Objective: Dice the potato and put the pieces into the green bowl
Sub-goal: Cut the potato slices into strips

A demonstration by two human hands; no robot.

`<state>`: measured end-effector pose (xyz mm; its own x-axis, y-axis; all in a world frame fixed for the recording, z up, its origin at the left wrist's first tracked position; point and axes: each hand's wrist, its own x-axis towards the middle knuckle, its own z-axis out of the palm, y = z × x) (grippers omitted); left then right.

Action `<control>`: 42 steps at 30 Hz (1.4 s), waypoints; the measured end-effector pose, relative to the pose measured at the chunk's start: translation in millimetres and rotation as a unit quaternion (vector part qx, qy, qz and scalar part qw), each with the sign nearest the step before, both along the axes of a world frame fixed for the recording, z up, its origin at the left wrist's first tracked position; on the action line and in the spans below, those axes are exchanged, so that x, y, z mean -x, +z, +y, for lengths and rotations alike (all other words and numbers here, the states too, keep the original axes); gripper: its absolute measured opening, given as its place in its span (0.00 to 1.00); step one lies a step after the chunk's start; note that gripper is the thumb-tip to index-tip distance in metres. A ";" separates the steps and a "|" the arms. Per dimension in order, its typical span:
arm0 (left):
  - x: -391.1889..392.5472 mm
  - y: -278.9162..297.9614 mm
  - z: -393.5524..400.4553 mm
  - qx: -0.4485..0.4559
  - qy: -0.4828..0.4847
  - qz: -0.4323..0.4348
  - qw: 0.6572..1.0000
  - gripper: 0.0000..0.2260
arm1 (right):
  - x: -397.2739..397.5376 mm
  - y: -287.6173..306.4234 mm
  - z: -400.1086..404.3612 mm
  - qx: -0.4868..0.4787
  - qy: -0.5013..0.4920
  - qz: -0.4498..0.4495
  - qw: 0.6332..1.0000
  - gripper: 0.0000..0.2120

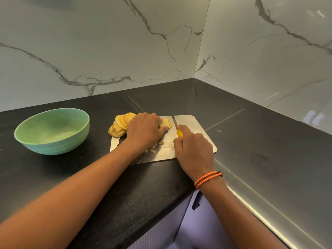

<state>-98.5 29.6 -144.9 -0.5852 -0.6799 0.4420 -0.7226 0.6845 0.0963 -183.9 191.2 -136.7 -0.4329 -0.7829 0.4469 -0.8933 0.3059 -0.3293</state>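
Pinning a small stack of pale yellow potato slices (165,123) on the steel cutting board (194,123), the left hand (143,131) is curled over them; the yellow-handled knife (177,128) is clamped in the right hand (194,146) just beside, for the next cut. More slices (122,123) lie fanned at the board's far-left corner, on the side nearest the empty green ribbed bowl (52,131) on the black bench (251,137).

— What does the left hand (143,130) cover?
— Most of the potato (165,123) it grips, and part of the slices (122,123) behind. The strips (156,146) by its wrist are too small to count.
— And the knife (177,127)?
— The right hand (194,146) hides nearly all the handle; only a yellow bit and the blade show.
— The board (195,126)?
— Its near edge goes under both wrists. The arms are cut off at the bottom edge.
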 end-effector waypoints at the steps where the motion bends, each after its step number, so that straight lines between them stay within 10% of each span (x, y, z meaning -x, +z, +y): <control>1: -0.1 0.2 -0.4 -0.001 0.004 0.001 1.000 0.22 | 2.1 1.1 -4.4 -0.004 -0.001 -0.001 1.000 0.20; 42: 4.4 -1.3 -7.6 -0.008 0.014 -0.016 1.000 0.21 | -7.6 2.8 14.3 -0.086 0.023 0.006 0.996 0.19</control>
<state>-102.9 21.9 -146.2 -0.5800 -0.7022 0.4129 -0.7439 0.6631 0.0828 -176.3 205.5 -133.9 -0.3893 -0.8677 0.3091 -0.9115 0.3148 -0.2646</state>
